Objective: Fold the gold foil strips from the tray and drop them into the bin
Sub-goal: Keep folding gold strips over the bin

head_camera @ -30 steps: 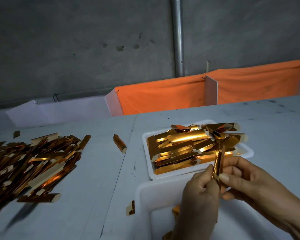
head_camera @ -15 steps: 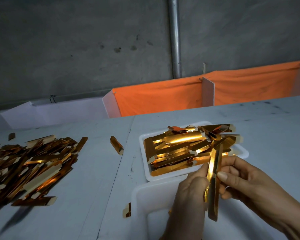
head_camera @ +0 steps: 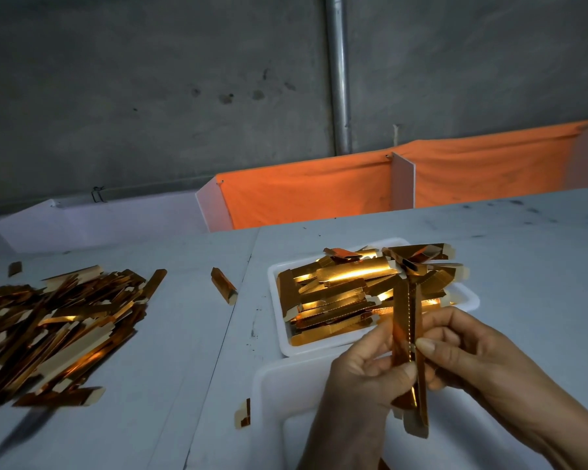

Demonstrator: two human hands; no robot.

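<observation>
Glossy gold foil strips, smooth white plastic tray, matt orange cloth.

No text, label, brand, number or sign can be read anywhere, neither on the gold foil strips nor on the white tray.

Gold foil strip held upright: shiny amber-gold, dotted line of perforations down its middle, paler cream tab at the lower end. Heap of gold foil strips in the white tray: bright yellow glints, copper-orange shadows, cream tabs. White bin in front. Larger pile of strips at left: darker bronze-brown with cream ends. Pale grey-white surface, flecked with small dark specks. Orange cloth behind, white dividers. Dull grey concrete wall with dark blotches; silver-grey pipe.
</observation>
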